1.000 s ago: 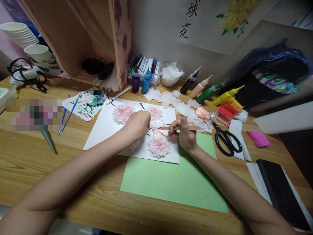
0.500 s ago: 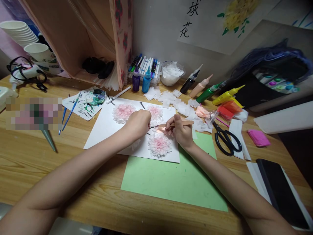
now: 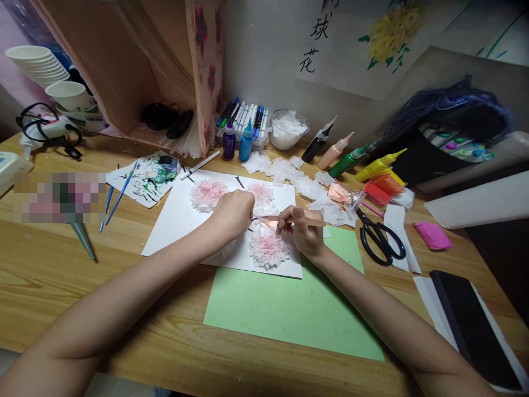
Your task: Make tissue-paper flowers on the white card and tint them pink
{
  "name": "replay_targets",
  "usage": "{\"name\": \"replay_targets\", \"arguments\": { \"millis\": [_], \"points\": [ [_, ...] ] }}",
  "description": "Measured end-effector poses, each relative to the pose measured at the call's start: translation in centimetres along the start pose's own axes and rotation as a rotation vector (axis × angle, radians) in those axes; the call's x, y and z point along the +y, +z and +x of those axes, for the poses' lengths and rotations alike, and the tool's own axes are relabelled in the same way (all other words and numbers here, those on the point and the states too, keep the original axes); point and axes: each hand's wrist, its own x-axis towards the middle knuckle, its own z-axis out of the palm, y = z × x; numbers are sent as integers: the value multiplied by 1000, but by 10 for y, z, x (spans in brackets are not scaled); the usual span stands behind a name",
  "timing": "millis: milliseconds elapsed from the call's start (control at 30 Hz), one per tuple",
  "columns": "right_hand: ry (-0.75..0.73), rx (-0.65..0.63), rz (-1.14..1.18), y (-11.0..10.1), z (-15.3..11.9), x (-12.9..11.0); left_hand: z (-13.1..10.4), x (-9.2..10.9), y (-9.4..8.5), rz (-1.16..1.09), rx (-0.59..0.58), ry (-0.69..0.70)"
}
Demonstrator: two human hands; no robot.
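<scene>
A white sheet [image 3: 173, 220] lies on the table and bears several pink-and-white ruffled paper flowers, one of them [image 3: 269, 247] near its right front corner. My left hand [image 3: 236, 210] is closed over the middle of the sheet, and whatever its fingers hold is hidden. On the right, my right hand [image 3: 303, 227] grips a thin flat wooden stick [image 3: 270, 219], whose tip points left toward my left hand. A peach-coloured patch shows beside the stick, just above the front flower. Under the white sheet's front edge lies a green sheet [image 3: 289, 314].
Scraps of white tissue [image 3: 285, 168], a glass bowl [image 3: 288, 129], paint bottles [image 3: 349, 161] and markers [image 3: 248, 118] line the back. Black-handled scissors [image 3: 382, 240] and a pink packet [image 3: 433, 235] lie right. Brushes [image 3: 119, 193] and a painted palette sheet [image 3: 146, 179] are left.
The camera view has shifted slightly. The stick in my right hand sits a little lower and flatter, its tip nearer my left hand. My left hand stays closed at the same place.
</scene>
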Motion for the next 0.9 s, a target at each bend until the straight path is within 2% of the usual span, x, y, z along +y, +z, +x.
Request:
{"name": "replay_targets", "arguments": {
  "millis": [200,333,433,567,667,767,900],
  "points": [
    [-252,-112,-221,-4,4,0,0,-2,1,-3,8,9],
    [-300,-187,-323,-4,5,-1,0,-2,2,-4,13,22],
    [-212,-127,-265,-1,4,-1,0,-2,1,-8,8,21],
    [141,78,4,6,7,-3,-1,-2,1,-20,17,18],
    [328,142,134,8,11,-4,0,-3,2,-26,18,20],
    [323,124,168,5,11,-4,0,-3,3,-19,18,13],
    [200,76,132,1,5,-2,1,-3,3,-14,17,15]
  ]
}}
